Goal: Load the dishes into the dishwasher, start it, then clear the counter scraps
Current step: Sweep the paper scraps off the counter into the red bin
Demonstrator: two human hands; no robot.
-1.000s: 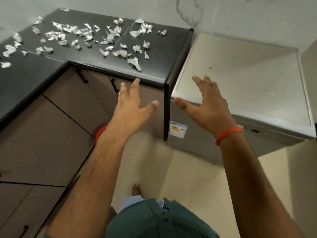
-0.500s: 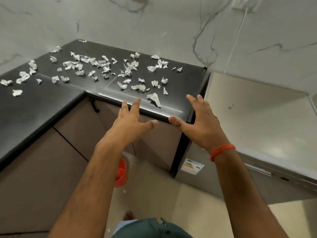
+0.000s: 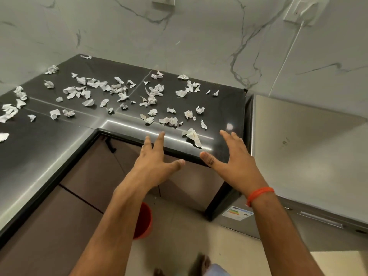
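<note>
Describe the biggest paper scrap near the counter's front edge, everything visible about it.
The largest paper scrap is a crumpled, torn piece of white paper with faint grey creases, wide at its upper left and tapering to a point toward the lower right. It lies flat on the glossy black counter, close to the front edge, apart from the other scraps. It sits between the open left hand and right hand; neither touches it.

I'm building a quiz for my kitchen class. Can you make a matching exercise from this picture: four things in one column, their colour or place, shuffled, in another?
Things:
1. paper scraps
2. bucket
3. wristband
4. energy label

Descriptions:
A. on the right wrist
B. strewn on the black counter
C. stuck on the dishwasher front
D. red, on the floor under the left arm

Pairs: 1-B, 2-D, 3-A, 4-C
</note>
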